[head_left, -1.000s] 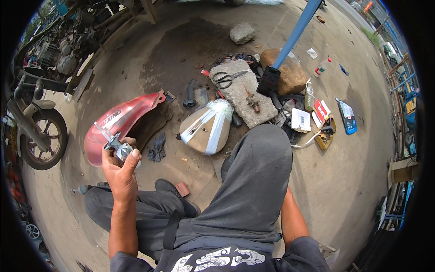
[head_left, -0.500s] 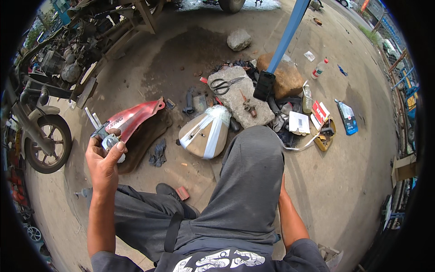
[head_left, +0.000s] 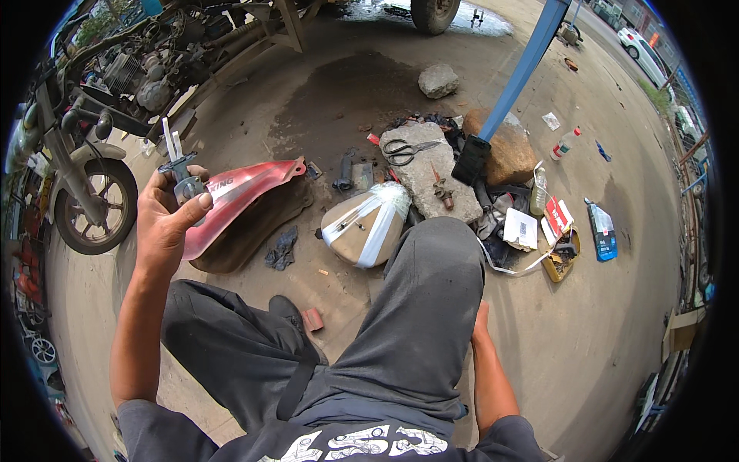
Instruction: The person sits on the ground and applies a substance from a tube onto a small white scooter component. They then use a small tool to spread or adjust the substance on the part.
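The raised dark-grey trouser leg [head_left: 419,308] hides the right hand; its fingers cannot be judged. Fingers of the left hand [head_left: 164,223] pinch, partly covering, a silver-grey metal part with two pale prongs [head_left: 185,185], near the red curved tank [head_left: 250,190].

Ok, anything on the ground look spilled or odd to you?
Yes: a broad dark patch, left of the gray rock and beyond the red panel. It stands out against the paler ground, perhaps a spill.
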Demonstrator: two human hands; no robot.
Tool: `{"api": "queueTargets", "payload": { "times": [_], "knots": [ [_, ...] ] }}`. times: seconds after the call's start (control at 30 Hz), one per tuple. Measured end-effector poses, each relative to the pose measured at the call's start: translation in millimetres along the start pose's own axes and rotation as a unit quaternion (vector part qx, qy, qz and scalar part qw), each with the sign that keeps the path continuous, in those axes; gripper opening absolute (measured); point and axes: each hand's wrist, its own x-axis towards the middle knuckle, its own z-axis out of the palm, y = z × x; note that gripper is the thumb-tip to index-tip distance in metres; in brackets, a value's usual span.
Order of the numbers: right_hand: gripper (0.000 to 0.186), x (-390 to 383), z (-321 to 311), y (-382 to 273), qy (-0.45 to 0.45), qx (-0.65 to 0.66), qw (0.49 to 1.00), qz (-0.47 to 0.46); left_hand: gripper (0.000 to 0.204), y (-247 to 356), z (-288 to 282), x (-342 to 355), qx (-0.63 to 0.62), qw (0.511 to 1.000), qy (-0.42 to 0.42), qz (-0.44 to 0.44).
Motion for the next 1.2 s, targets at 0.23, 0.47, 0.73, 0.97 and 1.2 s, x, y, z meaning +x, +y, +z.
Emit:
{"api": "queueTargets", "payload": {
  "times": [0.23,0.47,0.73,0.97,1.2],
  "knots": [
    [0.016,9.8,9.6,-17.1,-0.042,-0.02,0.999,0.005,0.05,-9.1,-30.9,31.8,0.043,0.998,-0.055,-0.01],
    [0.015,45.7,26.8,-62.2,-0.078,-0.082,0.993,0.028,0.061,-78.4,-39.5,56.9,-0.032,0.969,-0.202,-0.136],
    [0.02,108.0,85.3,-177.6,-0.158,-0.166,0.966,-0.121,0.066,-192.4,-1.9,52.1,-0.06,0.921,-0.289,-0.255],
    [0.022,131.0,174.1,-247.5,-0.304,-0.339,0.86,-0.231,0.059,-240.4,27.6,19.4,-0.127,0.912,-0.237,-0.309],
    [0.018,113.0,224.2,-218.8,-0.307,-0.358,0.842,-0.263,0.053,-236.9,35.7,-9.9,-0.145,0.931,-0.127,-0.31]
  ]
}}
